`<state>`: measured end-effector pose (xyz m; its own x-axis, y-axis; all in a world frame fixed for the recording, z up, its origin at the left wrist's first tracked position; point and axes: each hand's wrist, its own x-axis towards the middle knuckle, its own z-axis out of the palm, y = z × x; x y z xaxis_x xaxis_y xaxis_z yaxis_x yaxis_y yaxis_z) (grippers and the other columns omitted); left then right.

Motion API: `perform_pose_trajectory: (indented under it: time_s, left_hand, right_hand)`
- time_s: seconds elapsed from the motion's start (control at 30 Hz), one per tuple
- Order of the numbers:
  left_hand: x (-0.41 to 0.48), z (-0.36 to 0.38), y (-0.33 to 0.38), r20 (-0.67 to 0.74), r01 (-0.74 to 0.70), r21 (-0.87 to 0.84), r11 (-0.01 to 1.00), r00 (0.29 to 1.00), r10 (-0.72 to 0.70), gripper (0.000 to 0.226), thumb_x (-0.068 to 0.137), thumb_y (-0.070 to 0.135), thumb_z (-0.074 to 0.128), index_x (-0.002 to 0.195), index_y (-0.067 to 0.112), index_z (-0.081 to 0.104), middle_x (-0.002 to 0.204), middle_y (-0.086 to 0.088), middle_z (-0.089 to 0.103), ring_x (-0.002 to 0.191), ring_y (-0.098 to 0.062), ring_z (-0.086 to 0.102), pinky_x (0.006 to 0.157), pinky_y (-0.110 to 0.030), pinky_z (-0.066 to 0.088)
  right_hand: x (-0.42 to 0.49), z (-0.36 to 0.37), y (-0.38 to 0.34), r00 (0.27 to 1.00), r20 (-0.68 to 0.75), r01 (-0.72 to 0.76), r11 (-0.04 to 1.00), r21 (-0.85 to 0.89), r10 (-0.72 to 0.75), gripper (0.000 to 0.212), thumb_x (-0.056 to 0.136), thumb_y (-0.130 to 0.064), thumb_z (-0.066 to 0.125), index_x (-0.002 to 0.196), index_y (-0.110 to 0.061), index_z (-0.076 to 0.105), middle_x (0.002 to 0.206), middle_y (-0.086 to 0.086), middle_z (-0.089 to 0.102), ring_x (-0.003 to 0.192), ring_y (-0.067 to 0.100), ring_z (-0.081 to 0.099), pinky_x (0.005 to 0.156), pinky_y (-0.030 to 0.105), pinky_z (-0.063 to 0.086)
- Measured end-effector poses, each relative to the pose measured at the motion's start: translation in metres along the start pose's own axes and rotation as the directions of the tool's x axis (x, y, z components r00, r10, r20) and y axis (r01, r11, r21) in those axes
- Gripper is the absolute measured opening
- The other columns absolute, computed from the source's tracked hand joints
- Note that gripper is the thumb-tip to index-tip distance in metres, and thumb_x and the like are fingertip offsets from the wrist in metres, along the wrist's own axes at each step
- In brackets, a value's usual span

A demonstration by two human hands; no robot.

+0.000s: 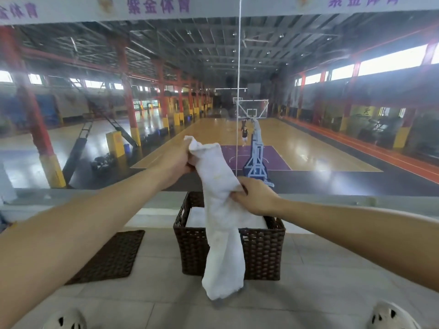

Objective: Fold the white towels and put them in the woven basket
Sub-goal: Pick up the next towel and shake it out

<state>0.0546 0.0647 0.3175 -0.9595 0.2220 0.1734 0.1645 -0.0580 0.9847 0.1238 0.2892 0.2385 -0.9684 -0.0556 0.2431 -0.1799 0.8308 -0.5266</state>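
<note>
A long white towel [222,224] hangs bunched in the air in front of me. My left hand [180,160] grips its top end, raised above the basket. My right hand [255,197] pinches the towel's right edge partway down. The towel's lower part drapes down over the front of the dark brown woven basket [261,252], which stands on the tiled floor. Inside the basket lies more white towel [196,218], partly hidden by the hanging one.
A dark woven lid or mat [111,255] lies flat on the floor left of the basket. A glass wall [308,115] rises just behind the basket, overlooking a basketball court. My two light shoes [65,320] show at the bottom edge.
</note>
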Motion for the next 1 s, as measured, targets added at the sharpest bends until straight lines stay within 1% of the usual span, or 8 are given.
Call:
perform_pose_trajectory:
  time_s: [0.1, 0.27, 0.37, 0.5, 0.67, 0.83, 0.9, 1.0]
  left_hand:
    - [-0.010, -0.018, -0.004, -0.044, 0.021, -0.060, 0.998, 0.999, -0.024, 0.013, 0.079, 0.015, 0.062, 0.070, 0.019, 0.054, 0.070, -0.002, 0.056, 0.070, -0.020, 0.052, 0.064, -0.028, 0.046]
    - [-0.040, -0.030, -0.041, 0.082, 0.095, 0.029, 0.995, 0.992, -0.097, 0.018, 0.099, 0.005, 0.059, 0.102, 0.018, 0.070, 0.104, -0.007, 0.071, 0.100, -0.025, 0.067, 0.085, -0.038, 0.055]
    - [-0.055, -0.017, -0.049, 0.110, 0.080, 0.178, 0.981, 0.989, -0.100, 0.037, 0.109, 0.001, 0.041, 0.116, 0.025, 0.069, 0.120, -0.008, 0.070, 0.103, -0.023, 0.067, 0.086, -0.036, 0.058]
    - [-0.071, 0.004, -0.043, 0.082, 0.038, 0.265, 0.964, 0.995, -0.062, 0.044, 0.102, -0.002, 0.037, 0.120, 0.027, 0.066, 0.108, -0.007, 0.067, 0.091, -0.024, 0.066, 0.079, -0.039, 0.061]
    - [-0.064, -0.007, -0.043, 0.172, 0.065, 0.161, 0.985, 0.981, -0.092, 0.032, 0.092, 0.013, 0.055, 0.120, 0.026, 0.065, 0.116, -0.005, 0.067, 0.103, -0.019, 0.066, 0.081, -0.029, 0.058]
    - [-0.051, -0.041, -0.053, -0.157, 0.172, 0.116, 0.978, 0.976, -0.153, 0.015, 0.102, 0.022, 0.060, 0.097, 0.017, 0.073, 0.086, -0.006, 0.067, 0.072, -0.023, 0.060, 0.061, -0.030, 0.046]
    - [-0.051, -0.047, -0.052, -0.120, 0.246, 0.088, 0.965, 0.965, -0.235, 0.036, 0.092, 0.050, 0.067, 0.088, 0.016, 0.076, 0.080, -0.005, 0.064, 0.074, -0.027, 0.056, 0.067, -0.034, 0.045]
    - [-0.061, -0.045, -0.047, 0.169, 0.305, 0.258, 0.917, 0.920, -0.353, 0.084, 0.079, 0.072, 0.081, 0.139, 0.015, 0.068, 0.120, -0.006, 0.072, 0.104, -0.033, 0.067, 0.086, -0.044, 0.056]
  right_hand:
    - [-0.016, 0.007, -0.001, 0.993, -0.095, -0.055, 0.977, 0.205, 0.076, 0.028, 0.100, -0.044, 0.062, 0.098, -0.017, 0.060, 0.093, 0.003, 0.070, 0.087, 0.026, 0.067, 0.072, 0.038, 0.050]
    - [-0.061, 0.042, 0.001, 0.975, 0.168, -0.207, 0.878, 0.431, 0.147, 0.051, 0.105, -0.053, 0.052, 0.098, -0.009, 0.077, 0.099, 0.005, 0.080, 0.089, 0.024, 0.079, 0.085, 0.032, 0.057]
    - [-0.059, 0.050, -0.001, 0.980, 0.067, -0.198, 0.943, 0.268, 0.187, 0.030, 0.099, -0.053, 0.064, 0.101, -0.025, 0.074, 0.093, -0.005, 0.081, 0.084, 0.012, 0.079, 0.089, 0.040, 0.062]
    - [-0.063, 0.054, -0.030, 0.984, 0.111, -0.159, 0.966, 0.203, 0.138, 0.049, 0.083, -0.061, 0.082, 0.110, -0.023, 0.067, 0.101, -0.007, 0.072, 0.092, 0.012, 0.069, 0.070, 0.028, 0.054]
    - [-0.046, 0.061, -0.029, 0.987, 0.101, -0.140, 0.975, 0.172, 0.124, 0.033, 0.100, -0.038, 0.070, 0.074, -0.018, 0.061, 0.077, -0.002, 0.065, 0.074, 0.019, 0.063, 0.060, 0.030, 0.046]
    - [-0.038, 0.051, -0.020, 0.988, 0.005, -0.147, 0.943, 0.298, 0.152, 0.025, 0.111, -0.034, 0.054, 0.104, -0.012, 0.064, 0.102, 0.005, 0.069, 0.095, 0.025, 0.067, 0.083, 0.041, 0.057]
    - [-0.037, 0.048, -0.020, 0.980, -0.014, -0.176, 0.906, 0.385, 0.196, 0.028, 0.113, -0.036, 0.048, 0.116, -0.012, 0.063, 0.113, 0.007, 0.070, 0.104, 0.028, 0.069, 0.096, 0.048, 0.058]
    - [-0.038, 0.047, -0.021, 0.972, -0.024, -0.203, 0.887, 0.415, 0.234, 0.037, 0.113, -0.039, 0.041, 0.115, -0.012, 0.066, 0.113, 0.008, 0.073, 0.106, 0.031, 0.070, 0.099, 0.049, 0.057]
